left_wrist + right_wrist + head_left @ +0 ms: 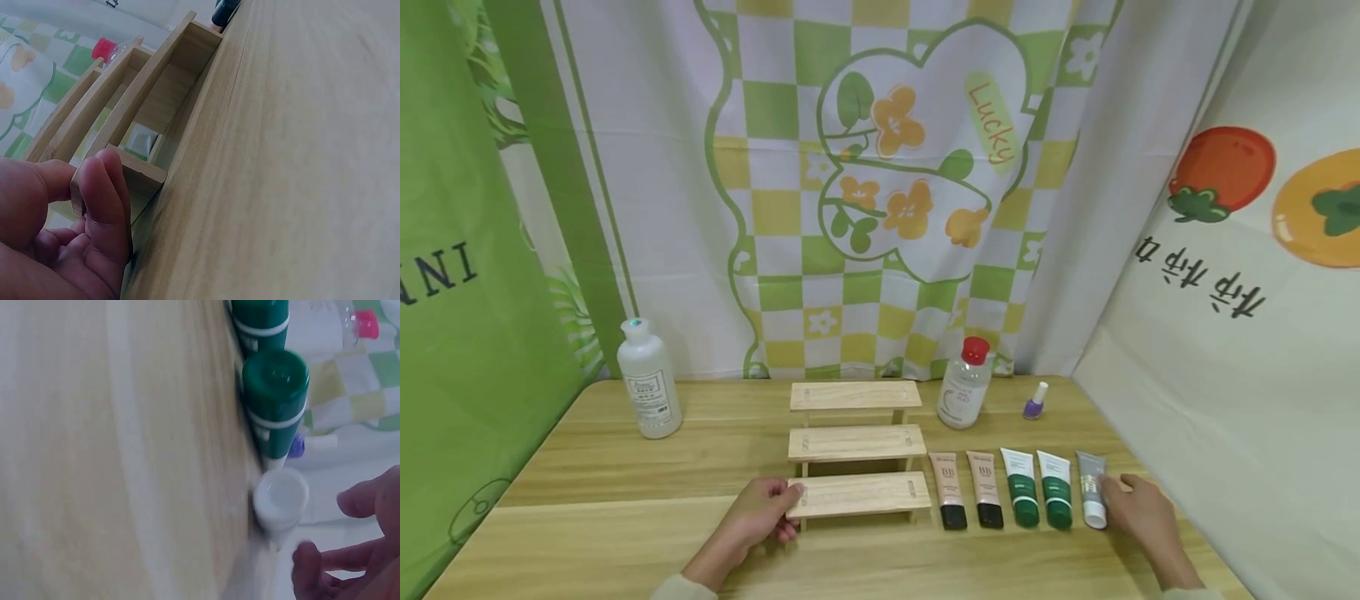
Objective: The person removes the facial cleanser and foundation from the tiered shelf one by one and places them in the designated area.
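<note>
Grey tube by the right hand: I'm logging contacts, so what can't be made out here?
- Contact between the right hand and grey tube: too small in the head view; the blurred right wrist view shows fingers apart from its white cap.
- Tube labels: too small to read.
- Left hand fingertips: hidden behind the wooden rack edge.

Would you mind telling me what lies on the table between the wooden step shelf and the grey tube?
In the head view, four tubes lie side by side between the wooden step shelf and the grey tube: two beige tubes and two green tubes.
</note>
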Tool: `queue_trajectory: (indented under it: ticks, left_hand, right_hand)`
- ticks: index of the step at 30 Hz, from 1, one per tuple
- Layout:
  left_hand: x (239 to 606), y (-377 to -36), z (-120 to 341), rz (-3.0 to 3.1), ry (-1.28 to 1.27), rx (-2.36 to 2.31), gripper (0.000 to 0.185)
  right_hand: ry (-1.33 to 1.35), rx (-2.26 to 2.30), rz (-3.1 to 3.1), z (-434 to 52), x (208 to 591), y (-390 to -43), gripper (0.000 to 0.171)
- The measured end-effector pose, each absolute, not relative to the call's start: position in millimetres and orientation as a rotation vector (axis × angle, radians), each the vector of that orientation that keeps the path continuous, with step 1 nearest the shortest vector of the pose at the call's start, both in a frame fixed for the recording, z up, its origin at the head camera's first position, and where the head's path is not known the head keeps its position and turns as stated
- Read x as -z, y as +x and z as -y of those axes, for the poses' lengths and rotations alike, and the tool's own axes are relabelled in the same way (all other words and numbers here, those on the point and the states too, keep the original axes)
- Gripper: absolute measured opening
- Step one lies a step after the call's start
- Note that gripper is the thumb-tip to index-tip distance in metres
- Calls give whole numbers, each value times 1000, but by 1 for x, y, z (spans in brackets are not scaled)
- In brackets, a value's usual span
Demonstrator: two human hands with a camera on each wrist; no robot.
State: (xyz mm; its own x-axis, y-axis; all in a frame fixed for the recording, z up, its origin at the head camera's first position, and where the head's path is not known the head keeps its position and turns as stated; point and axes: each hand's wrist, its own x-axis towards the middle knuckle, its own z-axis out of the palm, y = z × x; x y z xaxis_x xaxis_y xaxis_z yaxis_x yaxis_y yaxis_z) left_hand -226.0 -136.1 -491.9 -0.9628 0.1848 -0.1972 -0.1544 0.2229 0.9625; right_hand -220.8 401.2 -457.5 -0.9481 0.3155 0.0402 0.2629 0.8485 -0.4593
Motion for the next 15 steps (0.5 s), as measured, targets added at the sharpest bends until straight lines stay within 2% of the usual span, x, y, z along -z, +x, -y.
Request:
queue_trajectory:
  ticks: [8,15]
  left_hand:
    - [494,-226,137,-2249,15,-1817,32]
    - [500,-225,143,-2260,-25,-1808,41]
  right_hand:
    - [-451,-698,2771,-370,440,-217,58]
    - [-257,-756,2579,-322,431,-217,42]
